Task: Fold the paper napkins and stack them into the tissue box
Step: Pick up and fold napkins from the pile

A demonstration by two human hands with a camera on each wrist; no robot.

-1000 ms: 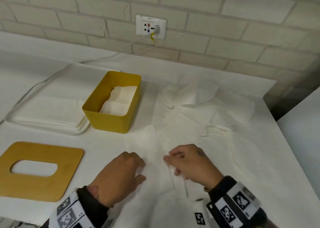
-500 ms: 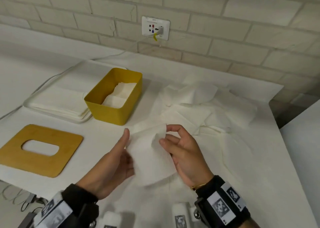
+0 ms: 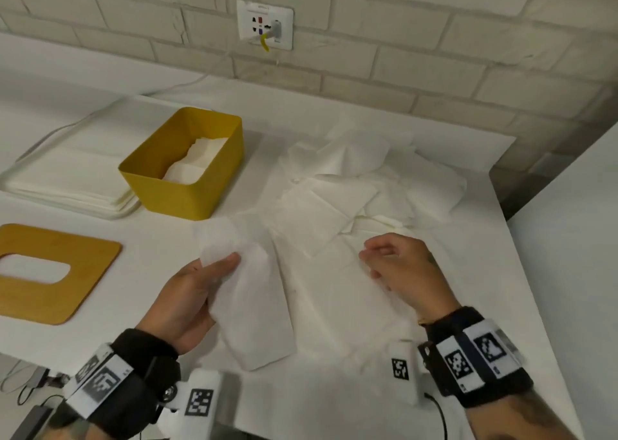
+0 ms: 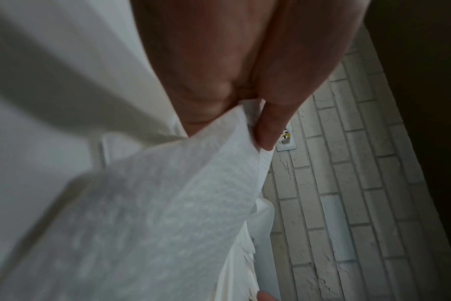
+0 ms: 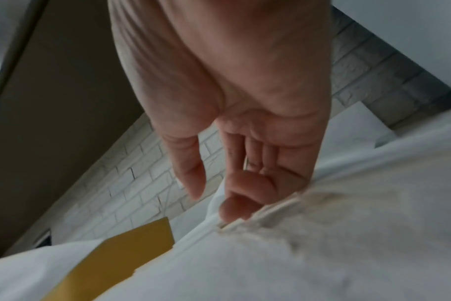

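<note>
On the white counter, a folded napkin is pinched between the thumb and fingers of the left hand, its lower end hanging toward the near edge. Nothing is held by the right hand, whose grip is loosely curled just above the loose napkins spread to the right. Farther back on the left, the yellow tissue box is seen open, with folded napkins inside. Its wooden lid is laid flat nearby.
</note>
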